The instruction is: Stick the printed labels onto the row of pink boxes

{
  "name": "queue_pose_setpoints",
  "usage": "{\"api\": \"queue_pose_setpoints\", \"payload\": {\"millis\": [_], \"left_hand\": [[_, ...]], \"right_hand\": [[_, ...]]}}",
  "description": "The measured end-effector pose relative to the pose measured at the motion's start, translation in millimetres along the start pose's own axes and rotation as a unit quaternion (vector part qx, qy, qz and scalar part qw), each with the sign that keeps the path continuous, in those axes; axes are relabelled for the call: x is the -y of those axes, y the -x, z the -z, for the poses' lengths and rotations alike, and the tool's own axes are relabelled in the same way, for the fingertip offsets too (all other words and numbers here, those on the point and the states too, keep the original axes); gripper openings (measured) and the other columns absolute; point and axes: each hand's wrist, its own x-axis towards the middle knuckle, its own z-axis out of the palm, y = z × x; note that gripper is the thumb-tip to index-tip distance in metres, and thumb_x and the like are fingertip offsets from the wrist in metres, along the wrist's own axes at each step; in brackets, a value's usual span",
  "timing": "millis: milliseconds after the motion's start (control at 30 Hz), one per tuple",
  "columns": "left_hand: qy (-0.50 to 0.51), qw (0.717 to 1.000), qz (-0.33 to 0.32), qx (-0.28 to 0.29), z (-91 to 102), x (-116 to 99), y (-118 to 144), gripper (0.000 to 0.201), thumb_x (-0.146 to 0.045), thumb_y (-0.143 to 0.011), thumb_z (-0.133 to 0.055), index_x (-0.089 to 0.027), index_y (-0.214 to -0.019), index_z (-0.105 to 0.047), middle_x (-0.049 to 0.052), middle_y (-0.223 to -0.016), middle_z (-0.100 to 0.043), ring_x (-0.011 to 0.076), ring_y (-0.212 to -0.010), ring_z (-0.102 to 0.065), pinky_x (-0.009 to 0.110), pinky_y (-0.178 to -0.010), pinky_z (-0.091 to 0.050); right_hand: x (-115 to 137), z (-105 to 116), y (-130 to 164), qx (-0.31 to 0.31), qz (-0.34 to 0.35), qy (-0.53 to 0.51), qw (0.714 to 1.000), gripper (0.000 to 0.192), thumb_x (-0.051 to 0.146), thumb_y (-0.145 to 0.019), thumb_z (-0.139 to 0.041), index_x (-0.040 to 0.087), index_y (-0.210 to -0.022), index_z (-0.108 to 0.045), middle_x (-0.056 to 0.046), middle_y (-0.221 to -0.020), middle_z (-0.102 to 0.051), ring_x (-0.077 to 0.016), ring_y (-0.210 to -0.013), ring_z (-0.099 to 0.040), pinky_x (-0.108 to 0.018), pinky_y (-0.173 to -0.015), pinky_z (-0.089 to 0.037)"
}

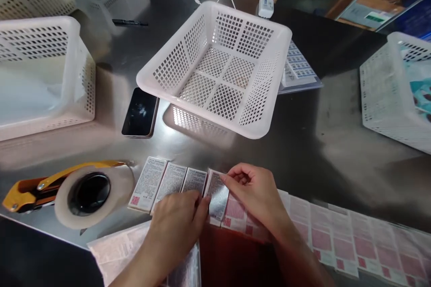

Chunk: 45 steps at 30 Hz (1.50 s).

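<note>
My right hand (257, 193) pinches the upper right edge of a flat printed box (218, 193) between thumb and fingers. On the same box's left edge lies the thumb of my left hand (178, 219), whose other fingers are curled and partly hidden. Left of it, similar flat boxes (148, 184) with small grey print lie side by side, their lower parts partly covered by my left hand. A row of pink-and-white packs (340, 242) runs off to the right, passing under my right forearm. Beneath my left forearm is a clear-wrapped stack (117, 249).
A white perforated basket (266, 112) stands ahead, beside a phone (140, 113). A tape dispenser with a clear roll (126, 188) lies at left. More baskets (88, 85) flank the metal table; a marker (129, 23), label sheets (301, 65) and a small white device (266, 7) lie farther back.
</note>
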Motion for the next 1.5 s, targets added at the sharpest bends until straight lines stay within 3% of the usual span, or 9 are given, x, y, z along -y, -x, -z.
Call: {"api": "queue_pose_setpoints", "payload": {"millis": [233, 400, 1067, 1500], "left_hand": [[0.071, 0.997, 0.012, 0.016, -1.4, 3, -1, 0.039, -0.041, -0.095, -0.042, -0.022, -0.065, -0.058, 0.001, -0.062, -0.065, 0.0171, -0.061, -0.058, 0.030, -0.060, -0.025], [0.062, 0.998, 0.006, 0.023, -0.1, 6, -3, 0.040, -0.041, -0.095, -0.042, -0.021, -0.061, -0.053, 0.000, -0.058, -0.059, 0.0158, -0.058, -0.052, 0.030, -0.060, -0.024], [0.013, 0.999, 0.011, 0.045, 3.6, 1, -10, 0.039, -0.039, -0.095, -0.043, -0.021, -0.063, -0.056, 0.002, -0.064, -0.065, 0.0181, -0.062, -0.058, 0.030, -0.059, -0.023], [0.011, 1.000, 0.000, 0.028, 2.7, 2, -10, 0.038, -0.038, -0.095, -0.043, -0.021, -0.063, -0.057, 0.002, -0.064, -0.065, 0.0181, -0.063, -0.058, 0.031, -0.059, -0.022]], "right_hand": [[-4, -1, -3, -0.005, 0.006, 0.024, 1.000, 0.020, 0.036, -0.079, -0.068, 0.021, -0.065, -0.068, 0.001, -0.055, -0.064, -0.0128, -0.052, -0.057, -0.021, -0.048, -0.041], [-7, -2, -4, 0.002, 0.014, 0.044, 0.999, 0.019, 0.036, -0.079, -0.068, 0.022, -0.066, -0.068, 0.002, -0.056, -0.064, -0.0125, -0.051, -0.056, -0.021, -0.049, -0.041], [4, 1, -5, 0.015, -0.007, 0.079, 0.997, 0.022, 0.038, -0.081, -0.066, 0.022, -0.066, -0.068, 0.000, -0.059, -0.066, -0.0143, -0.053, -0.058, -0.024, -0.050, -0.043], [4, 0, -4, 0.006, 0.011, 0.095, 0.995, 0.022, 0.038, -0.082, -0.066, 0.022, -0.067, -0.068, 0.001, -0.060, -0.066, -0.0135, -0.053, -0.058, -0.024, -0.051, -0.042]]}}
